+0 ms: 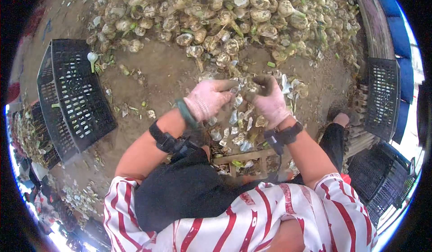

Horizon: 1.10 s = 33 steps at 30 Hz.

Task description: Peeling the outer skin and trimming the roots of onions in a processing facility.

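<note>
My right hand [272, 101], in a pink glove with dark, soiled fingers, curls around a dirty garlic bulb [250, 87] that is blurred. Close by on the left is my left hand [211, 98], also gloved. Its thumb and fingertips nearly meet beside a pale scrap, and whether they pinch it is unclear. Loose garlic skins [233, 117] litter the ground below both hands. Just beyond my fingers begins a large heap of soil-covered garlic bulbs [202, 19], some with short green stems.
A black perforated plastic crate [79, 93] stands at left, with a cleaner garlic bulb [92, 60] at its edge. Another dark crate [381, 96] is at right, by wooden boards [373, 22]. More crates [374, 177] sit lower right. A wooden frame [243, 156] lies near my legs.
</note>
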{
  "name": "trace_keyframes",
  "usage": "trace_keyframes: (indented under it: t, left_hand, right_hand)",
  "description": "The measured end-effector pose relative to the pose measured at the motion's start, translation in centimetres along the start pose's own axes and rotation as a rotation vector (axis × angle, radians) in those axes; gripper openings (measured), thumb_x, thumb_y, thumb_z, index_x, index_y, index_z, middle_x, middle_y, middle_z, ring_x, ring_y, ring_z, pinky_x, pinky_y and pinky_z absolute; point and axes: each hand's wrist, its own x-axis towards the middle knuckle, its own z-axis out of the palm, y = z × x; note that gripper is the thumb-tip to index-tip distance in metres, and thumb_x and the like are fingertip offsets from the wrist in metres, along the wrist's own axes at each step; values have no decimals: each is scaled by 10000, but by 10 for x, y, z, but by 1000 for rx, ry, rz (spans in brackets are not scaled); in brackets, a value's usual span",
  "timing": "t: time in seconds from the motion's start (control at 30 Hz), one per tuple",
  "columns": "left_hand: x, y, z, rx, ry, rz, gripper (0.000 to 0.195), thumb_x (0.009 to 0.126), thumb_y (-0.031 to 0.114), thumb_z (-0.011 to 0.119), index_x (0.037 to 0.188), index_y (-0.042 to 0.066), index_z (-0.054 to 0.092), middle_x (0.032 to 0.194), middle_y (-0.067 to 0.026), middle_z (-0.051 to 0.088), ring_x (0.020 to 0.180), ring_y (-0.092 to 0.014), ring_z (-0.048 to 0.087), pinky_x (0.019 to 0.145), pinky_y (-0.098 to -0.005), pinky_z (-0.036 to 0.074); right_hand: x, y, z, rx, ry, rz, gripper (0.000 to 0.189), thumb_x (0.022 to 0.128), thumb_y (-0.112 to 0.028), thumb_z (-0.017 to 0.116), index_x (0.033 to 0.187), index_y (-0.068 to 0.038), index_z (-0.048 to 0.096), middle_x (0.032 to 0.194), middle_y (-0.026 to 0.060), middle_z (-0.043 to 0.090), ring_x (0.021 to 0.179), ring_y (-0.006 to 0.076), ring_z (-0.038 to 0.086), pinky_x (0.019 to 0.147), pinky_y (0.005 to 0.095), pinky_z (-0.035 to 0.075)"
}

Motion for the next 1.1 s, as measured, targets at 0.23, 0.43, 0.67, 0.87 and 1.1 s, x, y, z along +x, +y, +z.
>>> trace_keyframes:
  t: [0.23, 0.43, 0.67, 0.87, 1.1]
  left_hand:
    - [7, 15, 2, -119, -9, -111, 363, 789, 174, 571, 1117, 22, 584, 806, -105, 631, 692, -134, 564, 634, -304, 482]
    - [10, 16, 6, -202, 100, -224, 343, 771, 154, 592, 1088, 23, 605, 789, -93, 630, 704, -124, 557, 645, -298, 477]
    - [5, 6, -6, -300, -17, -134, 357, 765, 191, 612, 1077, 16, 604, 860, -112, 639, 783, -151, 587, 701, -291, 478]
    - [-2, 15, -9, -403, 82, -37, 385, 806, 245, 622, 1092, -8, 578, 887, -56, 630, 802, -114, 561, 722, -265, 467]
    - [-3, 15, -6, -621, -26, -77, 340, 781, 211, 666, 1052, 13, 609, 821, 3, 624, 715, -55, 538, 633, -211, 447]
  right_hand:
    - [-3, -2, -19, -559, -45, -576, 461, 608, -77, 683, 1060, -104, 599, 1012, 144, 550, 942, 307, 556, 836, 348, 465]
    - [-9, -16, -11, -814, -8, -709, 484, 608, -101, 680, 1082, -151, 594, 999, 168, 547, 910, 342, 554, 803, 384, 478]
    - [-8, -31, -14, 207, -309, 57, 528, 693, -112, 754, 1139, 26, 508, 1061, 75, 573, 875, 140, 571, 692, 270, 495]
    - [-8, -24, -12, 185, -305, -29, 590, 688, -123, 753, 1186, 17, 469, 1061, 81, 568, 883, 158, 569, 736, 276, 490]
    - [-3, -22, -11, 472, -526, 49, 430, 768, -240, 685, 1114, -26, 544, 1037, 54, 601, 864, 156, 580, 719, 296, 488]
